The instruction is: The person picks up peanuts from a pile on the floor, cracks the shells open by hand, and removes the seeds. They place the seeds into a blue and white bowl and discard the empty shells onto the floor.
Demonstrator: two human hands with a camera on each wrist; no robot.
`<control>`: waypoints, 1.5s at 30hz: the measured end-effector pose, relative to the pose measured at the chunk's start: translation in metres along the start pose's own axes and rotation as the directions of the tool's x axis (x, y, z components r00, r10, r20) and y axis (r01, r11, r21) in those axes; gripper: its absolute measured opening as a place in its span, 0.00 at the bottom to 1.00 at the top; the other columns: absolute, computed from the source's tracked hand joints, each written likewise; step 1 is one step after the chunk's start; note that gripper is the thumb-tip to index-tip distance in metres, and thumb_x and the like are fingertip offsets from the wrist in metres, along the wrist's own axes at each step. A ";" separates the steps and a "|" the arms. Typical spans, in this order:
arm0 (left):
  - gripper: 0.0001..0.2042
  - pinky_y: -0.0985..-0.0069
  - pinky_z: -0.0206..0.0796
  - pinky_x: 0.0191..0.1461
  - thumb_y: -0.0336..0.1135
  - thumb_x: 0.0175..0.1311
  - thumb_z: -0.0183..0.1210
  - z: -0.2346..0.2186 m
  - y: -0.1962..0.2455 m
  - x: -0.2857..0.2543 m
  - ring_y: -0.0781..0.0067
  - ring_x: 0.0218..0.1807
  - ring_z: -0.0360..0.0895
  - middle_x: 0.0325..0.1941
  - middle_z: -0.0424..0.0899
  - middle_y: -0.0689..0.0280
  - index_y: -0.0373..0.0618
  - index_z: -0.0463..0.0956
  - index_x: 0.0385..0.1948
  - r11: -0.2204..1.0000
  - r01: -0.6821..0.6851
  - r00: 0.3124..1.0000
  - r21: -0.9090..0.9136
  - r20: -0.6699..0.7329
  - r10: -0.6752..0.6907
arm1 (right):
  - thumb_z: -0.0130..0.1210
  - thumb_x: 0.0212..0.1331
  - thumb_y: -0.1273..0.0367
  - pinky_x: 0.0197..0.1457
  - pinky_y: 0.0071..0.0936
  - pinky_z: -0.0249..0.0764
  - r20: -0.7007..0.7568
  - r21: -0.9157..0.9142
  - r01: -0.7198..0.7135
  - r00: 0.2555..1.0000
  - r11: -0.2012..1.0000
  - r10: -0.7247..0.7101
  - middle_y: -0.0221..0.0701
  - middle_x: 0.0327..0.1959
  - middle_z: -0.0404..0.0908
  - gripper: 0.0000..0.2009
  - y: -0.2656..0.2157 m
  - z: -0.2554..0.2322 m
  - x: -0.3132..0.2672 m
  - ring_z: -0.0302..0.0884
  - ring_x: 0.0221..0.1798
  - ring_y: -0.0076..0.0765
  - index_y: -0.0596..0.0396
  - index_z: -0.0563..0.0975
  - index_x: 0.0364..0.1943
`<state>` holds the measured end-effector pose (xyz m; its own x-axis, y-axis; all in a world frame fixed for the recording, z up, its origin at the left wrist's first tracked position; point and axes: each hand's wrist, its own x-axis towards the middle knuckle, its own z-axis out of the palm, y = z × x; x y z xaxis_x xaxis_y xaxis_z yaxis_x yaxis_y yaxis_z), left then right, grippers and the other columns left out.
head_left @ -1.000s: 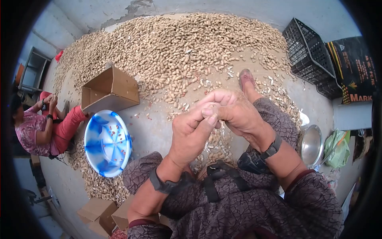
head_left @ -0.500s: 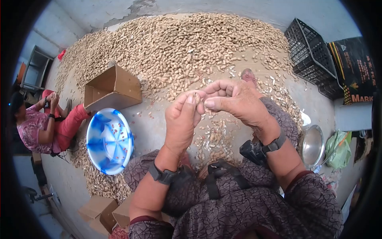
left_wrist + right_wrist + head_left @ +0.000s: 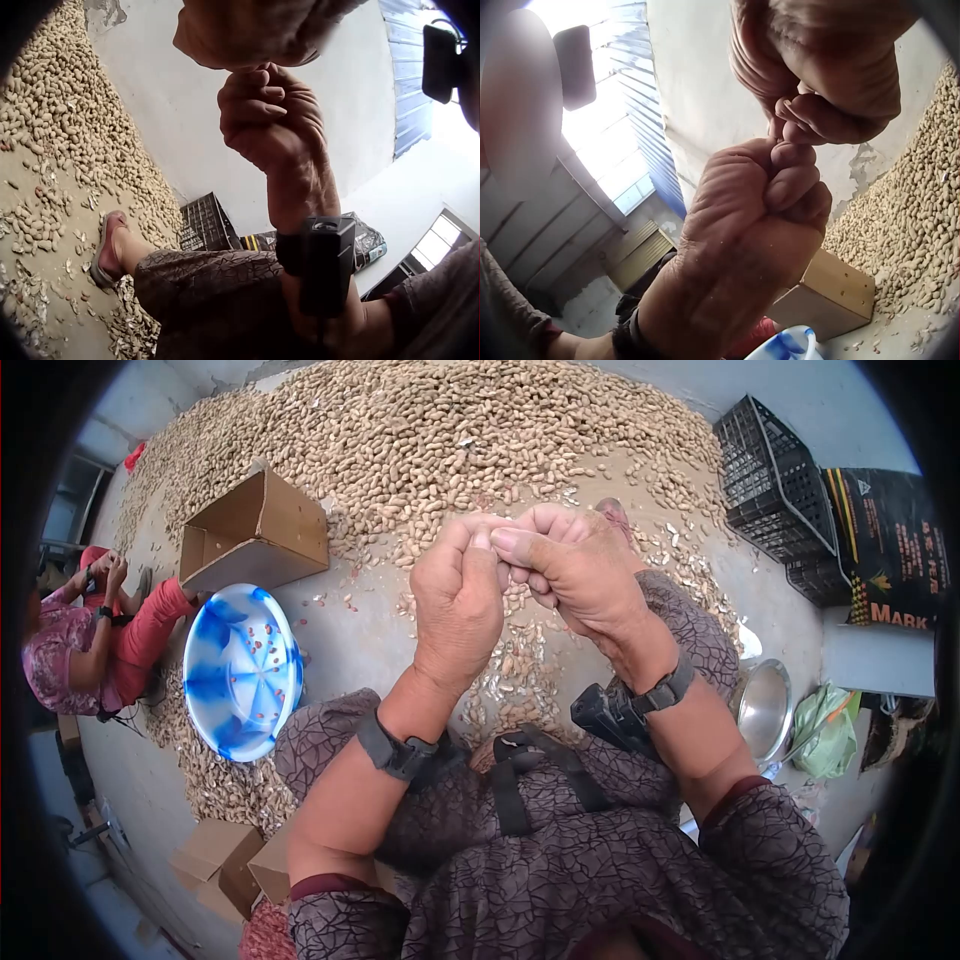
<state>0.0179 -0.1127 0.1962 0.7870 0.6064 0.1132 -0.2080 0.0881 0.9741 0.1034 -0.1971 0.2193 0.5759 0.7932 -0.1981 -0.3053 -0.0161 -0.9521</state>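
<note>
My left hand (image 3: 455, 595) and right hand (image 3: 585, 575) meet in front of my lap, above the floor. Thumbs and curled fingers come together tip to tip, pinching a peanut that the fingertips now hide. In the right wrist view the left hand (image 3: 742, 225) has its fingers folded in against those of the right. Beyond both hands spreads a large pile of unshelled peanuts (image 3: 430, 440). Broken shells and loose peanuts (image 3: 515, 690) lie on the floor below my wrists. A blue and white basin (image 3: 190, 680) with several reddish kernels stands to the left.
An open cardboard box (image 3: 255, 535) stands behind the basin; more boxes (image 3: 220, 855) are at lower left. Another person (image 3: 75, 650) sits at far left. On the right are a black crate (image 3: 775, 475), a printed sack (image 3: 890, 550), a metal bowl (image 3: 763, 710) and a green bag (image 3: 828, 730).
Half a second ago the hands were slightly apart, with a peanut showing at the left fingertips. Now the fingertips have closed together over it, and the head view has shifted a little.
</note>
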 end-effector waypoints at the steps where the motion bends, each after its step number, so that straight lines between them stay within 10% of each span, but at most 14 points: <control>1: 0.10 0.90 0.50 0.20 0.30 0.63 0.40 -0.001 -0.002 0.000 0.90 0.20 0.57 0.19 0.66 0.75 0.38 0.71 0.34 0.999 0.024 0.999 -0.043 -0.025 -0.025 | 0.56 0.51 0.67 0.16 0.10 0.60 0.004 -0.004 -0.001 1.000 1.000 0.001 0.28 0.16 0.73 0.10 0.003 0.001 0.001 0.66 0.17 0.14 0.60 0.73 0.22; 9: 0.11 0.89 0.53 0.18 0.32 0.63 0.38 -0.013 -0.001 0.002 0.89 0.18 0.61 0.19 0.67 0.73 0.40 0.71 0.32 0.909 0.278 0.955 -0.311 -0.011 -0.296 | 0.50 0.50 0.76 0.20 0.16 0.64 -0.047 -0.165 0.251 0.964 0.954 -0.262 0.31 0.17 0.75 0.04 0.019 0.014 -0.001 0.70 0.19 0.19 0.64 0.72 0.23; 14: 0.11 0.91 0.51 0.18 0.34 0.64 0.41 -0.019 0.001 -0.001 0.88 0.18 0.62 0.20 0.69 0.72 0.39 0.70 0.35 0.826 0.387 0.920 -0.409 0.106 -0.378 | 0.49 0.50 0.77 0.20 0.15 0.64 -0.023 -0.027 0.162 0.986 0.986 -0.163 0.32 0.16 0.75 0.04 0.016 0.017 -0.004 0.71 0.19 0.18 0.64 0.72 0.22; 19: 0.12 0.91 0.50 0.18 0.34 0.64 0.42 -0.027 0.001 -0.005 0.89 0.18 0.61 0.20 0.69 0.71 0.36 0.69 0.41 0.867 0.387 0.920 -0.314 0.200 -0.338 | 0.49 0.50 0.74 0.20 0.17 0.65 -0.011 -0.466 0.240 0.961 0.851 -0.277 0.30 0.17 0.75 0.05 0.019 0.006 -0.003 0.70 0.19 0.19 0.62 0.72 0.24; 37: 0.17 0.92 0.47 0.17 0.33 0.62 0.46 -0.032 0.023 -0.007 0.90 0.17 0.56 0.21 0.69 0.72 0.36 0.65 0.51 0.870 0.419 0.861 -0.262 0.418 -0.289 | 0.51 0.55 0.66 0.16 0.09 0.58 0.152 -0.050 0.039 0.988 0.998 -0.031 0.24 0.17 0.73 0.09 -0.002 -0.007 -0.009 0.64 0.16 0.12 0.59 0.75 0.30; 40: 0.11 0.92 0.51 0.18 0.32 0.59 0.47 -0.036 0.012 -0.004 0.90 0.18 0.62 0.22 0.73 0.70 0.38 0.72 0.39 0.869 0.452 0.846 -0.201 0.406 -0.346 | 0.52 0.53 0.68 0.18 0.11 0.59 0.044 -0.310 0.127 0.992 0.942 -0.120 0.25 0.16 0.72 0.08 -0.005 -0.003 -0.012 0.65 0.16 0.14 0.60 0.76 0.29; 42: 0.09 0.92 0.52 0.18 0.31 0.59 0.48 -0.035 0.011 -0.005 0.90 0.18 0.62 0.22 0.74 0.70 0.38 0.72 0.37 0.868 0.456 0.846 -0.196 0.400 -0.353 | 0.52 0.50 0.72 0.19 0.14 0.62 0.208 -0.701 0.482 0.843 0.525 -0.496 0.28 0.17 0.74 0.06 0.003 -0.005 -0.009 0.67 0.16 0.18 0.61 0.77 0.29; 45: 0.08 0.92 0.53 0.18 0.30 0.57 0.47 -0.035 0.010 -0.005 0.90 0.18 0.63 0.22 0.74 0.69 0.39 0.73 0.33 0.875 0.455 0.844 -0.164 0.392 -0.365 | 0.52 0.48 0.74 0.22 0.17 0.65 0.274 -0.691 0.575 0.770 0.438 -0.577 0.31 0.18 0.75 0.05 0.003 0.003 -0.013 0.70 0.18 0.22 0.61 0.77 0.28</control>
<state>-0.0090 -0.0870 0.1986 0.9682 0.1698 -0.1836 0.0807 0.4827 0.8721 0.0933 -0.2054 0.2201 0.4112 0.7867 0.4605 0.7212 0.0282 -0.6922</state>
